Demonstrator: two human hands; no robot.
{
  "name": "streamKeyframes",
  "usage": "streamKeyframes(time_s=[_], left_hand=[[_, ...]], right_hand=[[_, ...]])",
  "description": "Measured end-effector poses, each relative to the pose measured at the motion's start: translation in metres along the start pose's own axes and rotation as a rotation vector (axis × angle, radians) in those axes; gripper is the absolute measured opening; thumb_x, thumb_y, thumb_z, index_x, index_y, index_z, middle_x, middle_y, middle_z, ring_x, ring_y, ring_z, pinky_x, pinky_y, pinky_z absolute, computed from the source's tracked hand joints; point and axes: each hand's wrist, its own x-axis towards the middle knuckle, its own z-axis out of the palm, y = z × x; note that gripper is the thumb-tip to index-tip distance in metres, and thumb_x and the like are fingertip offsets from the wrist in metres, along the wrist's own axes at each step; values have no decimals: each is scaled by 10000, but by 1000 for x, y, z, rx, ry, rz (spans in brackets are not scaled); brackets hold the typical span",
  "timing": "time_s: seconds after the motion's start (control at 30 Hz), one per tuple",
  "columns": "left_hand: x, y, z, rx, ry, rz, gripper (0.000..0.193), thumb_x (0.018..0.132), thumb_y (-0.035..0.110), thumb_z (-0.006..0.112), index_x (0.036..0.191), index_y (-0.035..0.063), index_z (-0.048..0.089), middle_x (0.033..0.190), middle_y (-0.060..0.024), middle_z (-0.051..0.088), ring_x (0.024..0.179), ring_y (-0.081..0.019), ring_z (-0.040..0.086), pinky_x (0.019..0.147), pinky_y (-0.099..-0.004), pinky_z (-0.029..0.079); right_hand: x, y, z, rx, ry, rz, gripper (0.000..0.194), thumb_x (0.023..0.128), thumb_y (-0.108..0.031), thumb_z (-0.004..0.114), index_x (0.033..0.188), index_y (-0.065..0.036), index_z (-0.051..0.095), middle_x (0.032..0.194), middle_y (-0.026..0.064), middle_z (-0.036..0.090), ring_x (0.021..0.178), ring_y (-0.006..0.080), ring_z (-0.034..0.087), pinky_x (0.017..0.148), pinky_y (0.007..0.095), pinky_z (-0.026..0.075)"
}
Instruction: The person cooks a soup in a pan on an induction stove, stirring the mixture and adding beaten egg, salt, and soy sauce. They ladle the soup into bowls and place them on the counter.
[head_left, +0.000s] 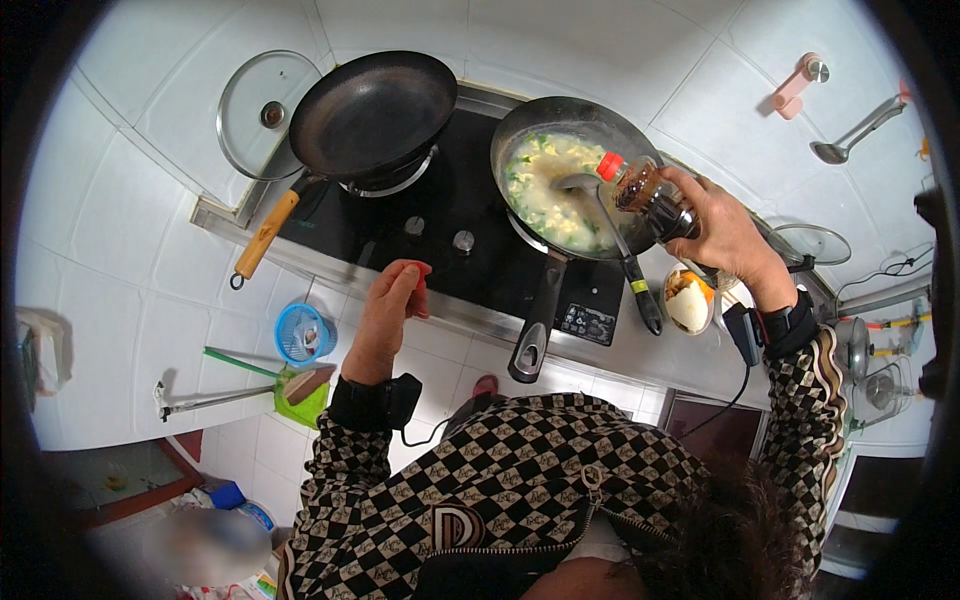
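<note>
My right hand (712, 225) grips a bottle of dark liquid (664, 211), tilted over the right side of a wok of egg soup with green bits (551, 161). The bottle's red top (609, 166) points toward the soup. A ladle (615, 225) rests in the wok, its bowl in the soup and its black handle over the rim. My left hand (390, 307) is raised before the stove's front edge, its fingers closed on a small red thing (424, 289), perhaps a cap. Whether liquid flows from the bottle cannot be told.
An empty frying pan (375, 112) sits on the left burner of the black glass stove (345, 232), beside a glass lid (251, 112). The wok's handle (536, 330) juts over the front edge. Right of the stove stands a bowl of food (688, 304). A blue basket (300, 334) is below left.
</note>
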Motion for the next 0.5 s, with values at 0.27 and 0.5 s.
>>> streamKeyframes(time_s=[0.27,0.5], left_hand=[[-1,-5,2,-12,-9,16,264,1014,298,533,1064,66,649,726,15,552,626,-83,513,572,-250,458],[-3,-5,3,5,-1,-2,261,1016,299,529,1065,74,651,726,13,557,620,-84,513,571,-249,455]], right_hand=[[-1,-1,2,-32,-24,38,891,586,-147,795,1408,-111,453,990,195,621,918,384,622,822,445,502],[-2,-4,2,-31,0,3,850,612,-190,794,1392,-109,467,910,203,623,862,379,626,779,451,496]])
